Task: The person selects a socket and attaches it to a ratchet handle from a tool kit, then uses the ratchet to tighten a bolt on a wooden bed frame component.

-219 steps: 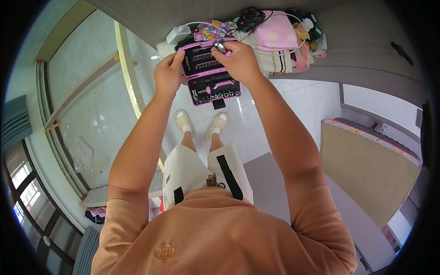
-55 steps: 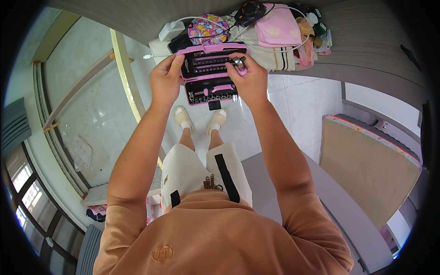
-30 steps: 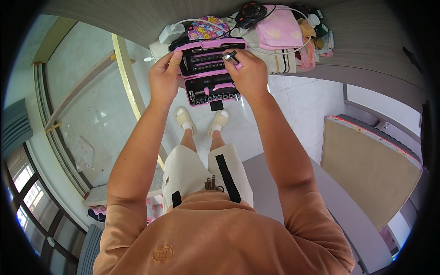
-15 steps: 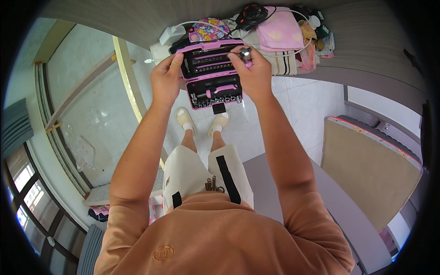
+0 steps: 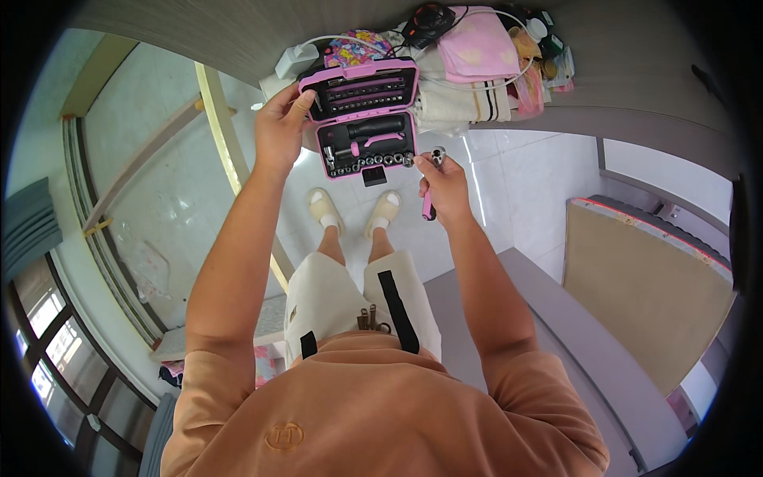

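Note:
My left hand [image 5: 278, 131] grips the left edge of an open pink and black tool case [image 5: 358, 67], thumb on its inner side. Rows of small bits [image 5: 367, 91] fill the lid. The lower half holds a black handle [image 5: 377, 127], a pink-handled tool [image 5: 381, 141] and a row of silver sockets [image 5: 377, 162]. Just right of the case's lower corner, my right hand [image 5: 449, 189] is closed around a ratchet wrench [image 5: 428, 207]. Its silver head sticks up above the fingers and its pink and black handle hangs below them.
Behind the case, a ledge carries a striped cream towel [image 5: 453, 103], a folded pink towel [image 5: 478, 48], a white adapter [image 5: 298, 60] with a cable, and a black device [image 5: 429, 24]. A wooden frame [image 5: 222, 135] stands at left, a beige panel [image 5: 644, 286] at right.
My right hand has moved from the lid's right side down and to the right with the ratchet wrench. The case has shifted slightly up and left, with my left hand still on its edge.

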`<state>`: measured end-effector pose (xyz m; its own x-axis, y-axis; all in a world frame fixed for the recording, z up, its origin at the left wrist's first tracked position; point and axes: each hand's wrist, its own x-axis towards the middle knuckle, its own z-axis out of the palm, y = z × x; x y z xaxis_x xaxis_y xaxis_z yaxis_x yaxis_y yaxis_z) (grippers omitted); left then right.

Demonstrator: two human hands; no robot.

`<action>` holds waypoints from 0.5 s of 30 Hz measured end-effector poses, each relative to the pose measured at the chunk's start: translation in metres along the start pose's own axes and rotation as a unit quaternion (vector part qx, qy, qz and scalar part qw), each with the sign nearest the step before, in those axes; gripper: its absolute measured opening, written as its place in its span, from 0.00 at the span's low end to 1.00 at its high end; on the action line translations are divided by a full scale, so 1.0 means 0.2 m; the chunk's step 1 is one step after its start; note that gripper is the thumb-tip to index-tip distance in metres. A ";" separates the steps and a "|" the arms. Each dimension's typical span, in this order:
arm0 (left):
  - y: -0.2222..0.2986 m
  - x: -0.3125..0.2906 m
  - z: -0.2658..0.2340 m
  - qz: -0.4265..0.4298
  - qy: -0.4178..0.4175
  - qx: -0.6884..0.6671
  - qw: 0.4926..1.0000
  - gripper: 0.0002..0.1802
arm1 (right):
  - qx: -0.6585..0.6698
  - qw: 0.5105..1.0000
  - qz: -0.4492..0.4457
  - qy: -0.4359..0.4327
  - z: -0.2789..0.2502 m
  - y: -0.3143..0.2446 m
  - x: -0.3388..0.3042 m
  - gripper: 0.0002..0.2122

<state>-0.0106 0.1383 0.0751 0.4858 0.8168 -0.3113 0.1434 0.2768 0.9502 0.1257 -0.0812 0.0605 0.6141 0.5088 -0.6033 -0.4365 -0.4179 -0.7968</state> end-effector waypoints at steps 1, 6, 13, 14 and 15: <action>0.00 0.00 0.00 0.007 0.001 -0.011 1.000 0.20 | 0.021 1.000 0.013 -0.005 0.00 0.01 0.01 0.08; -0.03 -0.01 0.00 0.039 -0.005 -0.013 0.999 0.19 | 0.081 0.995 0.053 0.014 0.02 0.02 0.02 0.09; -0.06 -0.03 -0.05 0.177 -0.006 0.146 0.973 0.19 | 0.149 0.984 0.078 0.065 0.05 0.00 0.04 0.10; -0.04 -0.05 -0.05 0.206 -0.003 0.201 0.958 0.19 | 0.159 0.981 0.080 0.076 0.05 0.00 0.04 0.10; -0.01 -0.08 -0.05 0.200 -0.005 0.209 0.957 0.19 | 0.165 0.980 0.077 0.078 0.05 -0.01 0.03 0.10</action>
<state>-0.0265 0.1295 0.0782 0.5820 0.8096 0.0767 0.2761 -0.2854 0.9178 0.1235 -0.0699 0.0573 0.6066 0.3271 -0.7246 -0.7043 -0.2017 -0.6807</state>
